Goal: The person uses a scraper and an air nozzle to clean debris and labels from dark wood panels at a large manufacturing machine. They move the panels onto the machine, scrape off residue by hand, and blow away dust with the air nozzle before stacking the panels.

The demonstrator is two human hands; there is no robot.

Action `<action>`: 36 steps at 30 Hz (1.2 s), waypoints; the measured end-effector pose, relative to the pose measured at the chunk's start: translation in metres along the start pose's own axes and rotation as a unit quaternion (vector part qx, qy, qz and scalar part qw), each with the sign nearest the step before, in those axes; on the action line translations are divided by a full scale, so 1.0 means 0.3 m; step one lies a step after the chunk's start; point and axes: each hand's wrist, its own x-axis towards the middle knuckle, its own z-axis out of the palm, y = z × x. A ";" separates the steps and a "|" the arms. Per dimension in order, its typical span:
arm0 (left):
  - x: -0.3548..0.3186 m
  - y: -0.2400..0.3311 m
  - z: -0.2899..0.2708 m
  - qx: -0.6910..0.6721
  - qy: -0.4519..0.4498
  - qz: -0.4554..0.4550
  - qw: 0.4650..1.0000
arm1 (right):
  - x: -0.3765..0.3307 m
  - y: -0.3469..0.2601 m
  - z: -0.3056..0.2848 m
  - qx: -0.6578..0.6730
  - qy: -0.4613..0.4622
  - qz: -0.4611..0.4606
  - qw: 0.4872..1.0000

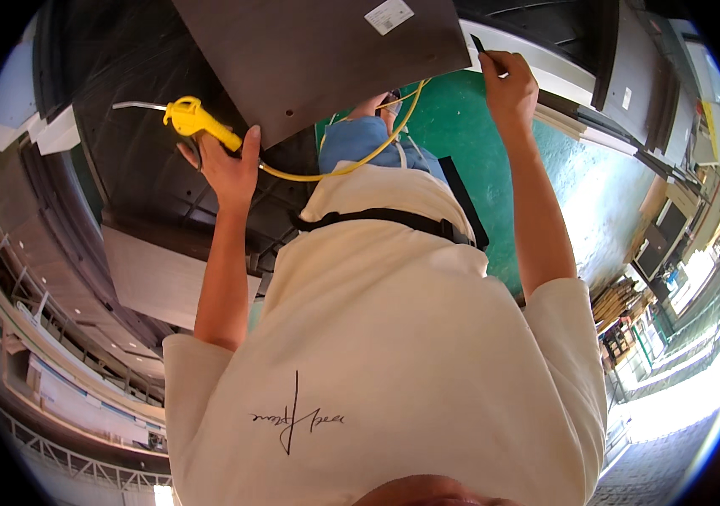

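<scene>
The left hand (pixel 231 173) is extended forward, its grip around a yellow plastic air gun (pixel 208 126), thumb stretched beside a flat dark-brown board (pixel 318 67). The right hand (pixel 512 94), near the board's right corner, pinches a thin black strip (pixel 478 45).

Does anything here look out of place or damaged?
No spill or damage stands out. Slightly odd: the yellow hose, emerging beside the left hand with its yellow air gun, loops slackly across the blue shorts, where it might snag.
</scene>
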 end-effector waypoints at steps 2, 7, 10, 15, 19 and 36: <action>0.001 -0.003 0.003 0.006 -0.005 -0.006 1.000 | -0.007 -0.052 0.049 0.019 -0.001 -0.059 0.998; 0.019 0.042 -0.027 -0.008 0.002 -0.010 1.000 | -0.225 -0.319 0.313 0.136 -0.138 -0.191 0.962; 0.004 0.025 -0.020 -0.194 0.072 -0.074 0.976 | -0.348 -0.629 0.386 0.097 -0.287 -0.330 0.894; -0.013 0.037 -0.040 -0.263 0.079 -0.155 0.949 | -0.335 -0.675 0.414 0.090 -0.233 -0.352 0.902; -0.014 0.020 -0.037 -0.255 0.068 -0.122 0.957 | -0.091 -0.556 0.406 0.130 -0.031 -0.279 0.951; 0.036 0.045 -0.006 -0.111 -0.024 0.096 0.989 | -0.084 -0.636 0.451 0.154 -0.122 -0.381 0.904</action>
